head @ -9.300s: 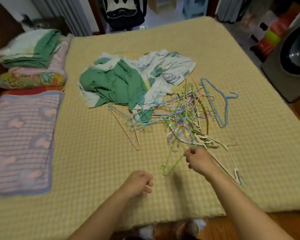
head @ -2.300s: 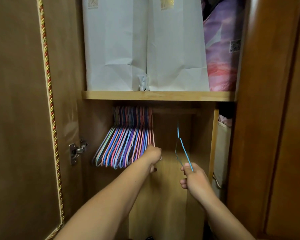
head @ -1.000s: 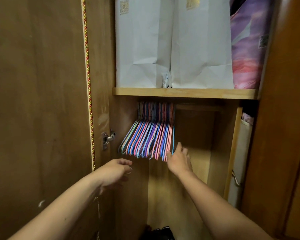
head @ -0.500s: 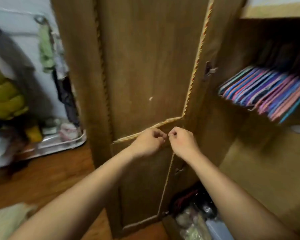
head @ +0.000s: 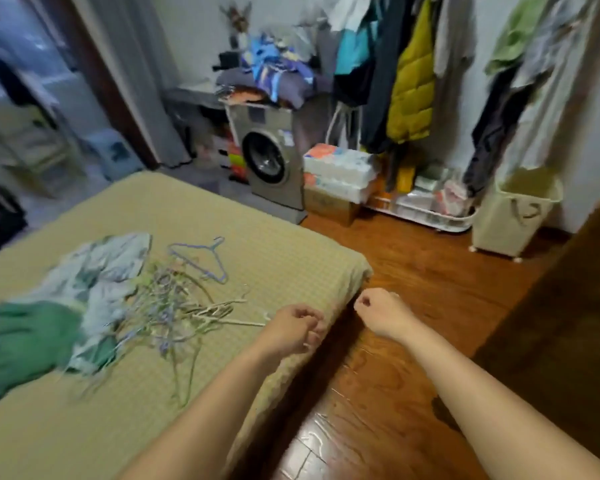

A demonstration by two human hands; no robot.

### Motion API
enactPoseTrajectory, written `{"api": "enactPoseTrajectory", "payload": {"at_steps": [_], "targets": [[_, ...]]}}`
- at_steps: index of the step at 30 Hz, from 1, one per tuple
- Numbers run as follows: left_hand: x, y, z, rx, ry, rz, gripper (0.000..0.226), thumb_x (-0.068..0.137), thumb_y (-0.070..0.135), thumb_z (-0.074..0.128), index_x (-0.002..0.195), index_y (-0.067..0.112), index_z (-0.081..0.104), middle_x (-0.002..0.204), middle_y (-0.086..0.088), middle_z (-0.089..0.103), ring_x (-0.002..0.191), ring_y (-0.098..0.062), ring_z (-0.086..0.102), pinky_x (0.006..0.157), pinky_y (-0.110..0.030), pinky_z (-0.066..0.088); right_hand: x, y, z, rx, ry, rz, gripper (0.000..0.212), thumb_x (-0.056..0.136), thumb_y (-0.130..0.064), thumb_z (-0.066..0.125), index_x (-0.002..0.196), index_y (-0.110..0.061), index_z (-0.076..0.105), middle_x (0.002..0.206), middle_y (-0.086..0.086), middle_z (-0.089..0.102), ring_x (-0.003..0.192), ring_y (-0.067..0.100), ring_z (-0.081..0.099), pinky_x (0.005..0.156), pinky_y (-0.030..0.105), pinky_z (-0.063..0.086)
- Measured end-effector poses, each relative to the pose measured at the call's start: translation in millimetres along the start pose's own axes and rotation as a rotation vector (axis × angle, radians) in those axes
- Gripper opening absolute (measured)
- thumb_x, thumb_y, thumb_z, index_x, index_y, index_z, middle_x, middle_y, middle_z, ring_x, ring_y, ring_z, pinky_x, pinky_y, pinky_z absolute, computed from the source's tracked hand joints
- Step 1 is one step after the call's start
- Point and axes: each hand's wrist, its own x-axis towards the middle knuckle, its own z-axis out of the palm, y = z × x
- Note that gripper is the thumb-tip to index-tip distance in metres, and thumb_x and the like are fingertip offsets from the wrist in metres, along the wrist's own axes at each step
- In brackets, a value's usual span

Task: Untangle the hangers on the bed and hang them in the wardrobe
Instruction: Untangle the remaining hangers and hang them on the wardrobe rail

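Hangers (head: 177, 306) on bed (head: 257, 237), right of clothes (head: 49, 323); washer (head: 274, 161) behind.

A: How many hangers (head: 174, 306) are in that heap beside the green cloth (head: 25, 344)?
B: Too blurred to count, and the cloth runs off the left edge.
A: The wardrobe (head: 568, 306)?
B: Only a cropped brown corner.

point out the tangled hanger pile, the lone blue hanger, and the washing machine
tangled hanger pile (head: 174, 313): head view, middle of the knot.
lone blue hanger (head: 201, 259): head view, its upper sloping arm.
washing machine (head: 265, 161): head view, round door on its front.
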Motion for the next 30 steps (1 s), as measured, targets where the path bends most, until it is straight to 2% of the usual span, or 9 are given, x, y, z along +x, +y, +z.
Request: {"api": "enactPoseTrajectory", "payload": {"at_steps": [2,3,5,7,11,14,18,25,30], "targets": [[-15.9,-37.3,-63.1,-0.086,0.129,-0.048,0.023,0.097,0.006,0.044,0.11,0.012,0.062,0.083,0.001,0.066,0.066,-0.015,0.061,0.058,-0.022,0.042,19.3,-61.3,39.1,-0.056,-0.097,-0.107,0.031,0.096,-0.027,0.047,0.066,-0.021,0.052,0.072,-0.001,0.057,0.072,0.02,0.057,0.066,0.032,0.041],[-24.7,-58.7,-91.8,-0.134,0.191,-0.08,0.023,0.097,0.007,0.045,0.11,0.013,0.063,0.084,0.001,0.067,0.067,-0.015,0.062,0.059,-0.023,0.043,26.2,-91.9,60.5,-0.089,-0.138,-0.161,0.031,0.095,-0.027,0.047,0.065,-0.021,0.052,0.071,-0.001,0.057,0.072,0.02,0.056,0.068,0.031,0.041],[-43.7,-97.2,-135.5,-0.234,0.29,-0.141,0.022,0.097,0.008,0.045,0.109,0.014,0.062,0.085,0.001,0.068,0.07,-0.016,0.063,0.061,-0.024,0.044,37.3,-141.9,100.8,-0.123,-0.194,-0.226,0.024,0.094,-0.028,0.049,0.078,-0.02,0.066,0.085,0.005,0.068,0.086,0.024,0.063,0.073,0.03,0.044],[-62.0,-138.0,-182.5,-0.32,0.366,-0.2,0.023,0.096,0.008,0.045,0.111,0.013,0.062,0.084,0.001,0.068,0.071,-0.016,0.064,0.062,-0.024,0.046,50.0,-188.8,152.9,-0.132,-0.242,-0.279,0.023,0.092,-0.028,0.051,0.091,-0.018,0.072,0.096,0.007,0.073,0.094,0.026,0.066,0.077,0.029,0.048],[-63.7,-199.0,-254.6,-0.406,0.494,-0.282,0.02,0.098,0.014,0.05,0.111,0.011,0.065,0.082,0.0,0.066,0.066,-0.016,0.062,0.059,-0.024,0.047,72.9,-230.6,236.7,-0.117,-0.381,-0.269,0.021,0.088,-0.027,0.05,0.084,-0.015,0.067,0.086,0.01,0.072,0.086,0.033,0.07,0.075,0.04,0.057],[-52.5,-208.0,-284.5,-0.446,0.535,-0.31,0.018,0.098,0.014,0.052,0.108,0.011,0.066,0.083,-0.001,0.066,0.065,-0.015,0.061,0.058,-0.024,0.047,94.8,-233.1,265.3,-0.111,-0.441,-0.217,0.019,0.09,-0.024,0.048,0.083,-0.016,0.064,0.091,0.011,0.072,0.088,0.032,0.07,0.076,0.041,0.056],[-28.3,-206.7,-313.0,-0.459,0.5,-0.338,0.019,0.098,0.016,0.049,0.107,0.013,0.066,0.083,0.0,0.067,0.071,-0.016,0.064,0.061,-0.026,0.048,138.7,-233.1,282.8,-0.095,-0.436,-0.14,0.021,0.09,-0.022,0.047,0.08,-0.013,0.063,0.089,0.013,0.072,0.083,0.033,0.07,0.072,0.041,0.057],[61.6,-223.7,-349.8,-0.512,0.582,-0.437,0.02,0.099,0.015,0.048,0.108,0.011,0.066,0.082,-0.002,0.068,0.068,-0.017,0.063,0.061,-0.026,0.048,255.1,-225.8,308.4,-0.015,-0.462,-0.047,0.02,0.086,-0.023,0.05,0.074,-0.017,0.065,0.08,0.01,0.071,0.074,0.031,0.07,0.067,0.041,0.056],[166.9,-270.0,-360.2,-0.556,0.727,-0.537,0.018,0.1,0.014,0.05,0.104,0.005,0.065,0.072,-0.003,0.065,0.059,-0.017,0.058,0.06,-0.027,0.041,407.5,-213.1,358.9,-0.094,-0.405,-0.053,0.025,0.086,-0.029,0.048,0.085,-0.015,0.068,0.093,0.015,0.072,0.092,0.038,0.068,0.079,0.044,0.056]]}}
